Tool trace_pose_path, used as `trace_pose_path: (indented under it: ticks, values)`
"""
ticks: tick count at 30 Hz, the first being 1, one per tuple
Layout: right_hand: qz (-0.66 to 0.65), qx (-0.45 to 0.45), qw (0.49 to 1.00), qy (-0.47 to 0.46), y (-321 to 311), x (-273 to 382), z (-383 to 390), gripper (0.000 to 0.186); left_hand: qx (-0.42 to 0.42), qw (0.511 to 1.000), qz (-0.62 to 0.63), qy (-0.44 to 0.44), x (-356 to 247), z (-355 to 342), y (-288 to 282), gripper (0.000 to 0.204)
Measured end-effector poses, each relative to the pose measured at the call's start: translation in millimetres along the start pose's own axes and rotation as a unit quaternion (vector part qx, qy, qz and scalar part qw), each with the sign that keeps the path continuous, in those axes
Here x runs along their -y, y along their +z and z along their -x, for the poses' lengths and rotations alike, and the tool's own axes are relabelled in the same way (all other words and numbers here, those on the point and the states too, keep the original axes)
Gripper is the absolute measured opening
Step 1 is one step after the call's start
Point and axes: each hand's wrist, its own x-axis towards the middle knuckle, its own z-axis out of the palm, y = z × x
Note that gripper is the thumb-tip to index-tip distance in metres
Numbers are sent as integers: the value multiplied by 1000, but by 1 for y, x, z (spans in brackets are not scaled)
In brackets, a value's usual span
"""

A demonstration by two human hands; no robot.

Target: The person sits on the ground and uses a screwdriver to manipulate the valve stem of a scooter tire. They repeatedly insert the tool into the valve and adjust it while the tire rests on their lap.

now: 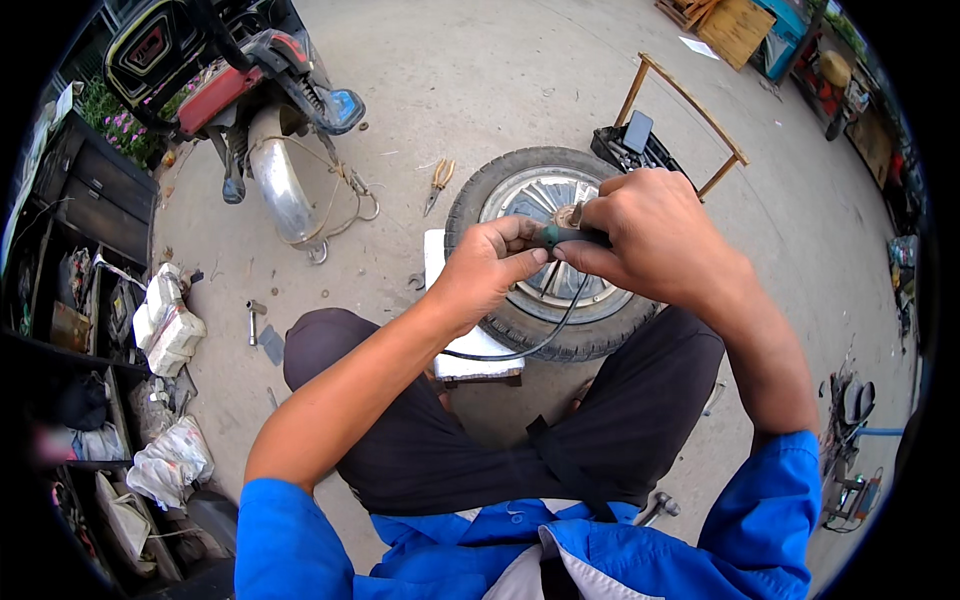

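Note:
In front of my knees lies a wheel (pixel 480 190) with a black tyre and a spoked metal hub, resting on a white block (pixel 434 262). Above the hub, my left hand (pixel 482 262) pinches one end of a short dark green and black cylindrical piece (pixel 568 237). The fingers of my right hand (pixel 645 225) are closed round its other end and hide part of it. A black cable (pixel 563 322) curves down from near the hub, across the tyre, toward my left forearm. Beyond the tyre's left side, pliers with yellow handles (pixel 439 186) lie on the ground.
Behind the wheel, a black tool tray (pixel 655 155) holds tools and a phone (pixel 637 131); a wooden frame (pixel 695 98) stands beside it. A scooter (pixel 270 130) is at the far left. Cluttered shelves (pixel 105 370) line the left. A socket wrench (pixel 253 322) lies on the concrete.

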Motion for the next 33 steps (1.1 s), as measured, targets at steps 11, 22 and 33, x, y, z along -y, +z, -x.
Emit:
trace_pose_path:
  ticks: [11,22,33]
  values:
    - [-181,-49,975,116,8,15,-13,39,27,971,-193,136,-6,8,12,79]
    - [-366,-21,923,117,28,1,-11,25,-29,927,-303,221,-4,7,24,77]
    - [-378,36,925,-6,22,-26,6,42,37,950,-241,196,-5,12,17,70]
